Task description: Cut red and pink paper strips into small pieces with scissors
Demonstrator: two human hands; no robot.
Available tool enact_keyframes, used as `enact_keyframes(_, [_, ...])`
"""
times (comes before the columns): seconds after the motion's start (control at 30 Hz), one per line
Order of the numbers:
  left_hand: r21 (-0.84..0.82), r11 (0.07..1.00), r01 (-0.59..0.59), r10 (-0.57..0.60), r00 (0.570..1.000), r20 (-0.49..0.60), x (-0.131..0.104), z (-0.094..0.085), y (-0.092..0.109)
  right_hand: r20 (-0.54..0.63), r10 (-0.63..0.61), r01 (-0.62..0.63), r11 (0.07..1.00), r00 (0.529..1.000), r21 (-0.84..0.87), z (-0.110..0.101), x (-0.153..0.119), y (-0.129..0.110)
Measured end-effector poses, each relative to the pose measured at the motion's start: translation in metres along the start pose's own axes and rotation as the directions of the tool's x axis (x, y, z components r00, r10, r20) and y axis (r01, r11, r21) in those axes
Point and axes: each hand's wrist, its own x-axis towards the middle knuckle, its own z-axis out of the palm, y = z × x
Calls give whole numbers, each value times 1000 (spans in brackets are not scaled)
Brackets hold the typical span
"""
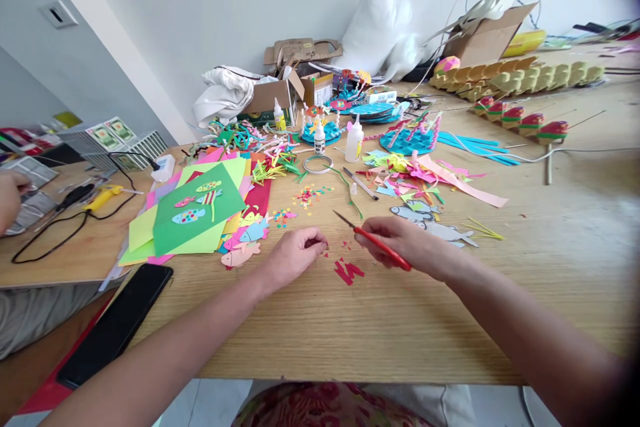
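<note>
Red strips: narrow red paper strips (349,272) lie on the pale wooden table (280,340), below the frame's centre, long axes mostly slanting upper left to lower right.
Left hand: the left hand (296,252) looks slightly nearer, the strips just lower right of its fingertips; these draw together, though I can't tell whether they pinch anything.
Scissors: red-handled metal scissors (371,239), grasped by the right hand (407,240), point upper left.
Beyond: multicoloured paper confetti (309,196), upper centre.

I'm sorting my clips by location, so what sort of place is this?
Probably a craft workspace: the right hand holds red-handled scissors, and coloured paper sheets and fish-shaped paper cutouts lie on the wooden table.
</note>
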Motion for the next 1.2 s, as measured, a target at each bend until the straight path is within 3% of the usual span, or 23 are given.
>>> enact_keyframes(0.2, [319, 929, -188, 185, 982, 42, 24, 9, 13, -204, -49, 98, 966, 978, 238, -7, 16, 10])
enact_keyframes(0.47, [420, 842, -339, 286, 940, 186, 40, 28, 14, -370, -18, 167, 912, 929, 375, -9, 17, 27])
enact_keyframes(0.6, [412, 854, -318, 273, 948, 166, 45, 29, 15, -369, -50, 177, 931, 928, 318, -10, 16, 28])
enact_keyframes(0.77, [421, 845, -330, 302, 944, 134, 52, 12, 16, -359, -83, 192, 941, 930, 280, -9, 14, 28])
enact_keyframes(0.9, [402, 861, -310, 238, 946, 221, 54, 2, 10, -366, -76, 187, 943, 927, 277, -11, 13, 25])
enact_keyframes(1.03, [417, 864, -283, 176, 945, 276, 50, 9, 9, -365, -70, 182, 942, 928, 283, -12, 12, 24])
enact_keyframes(1.2, [464, 829, -312, 204, 942, 268, 47, 16, 12, -363, -83, 189, 945, 928, 267, -11, 13, 27])
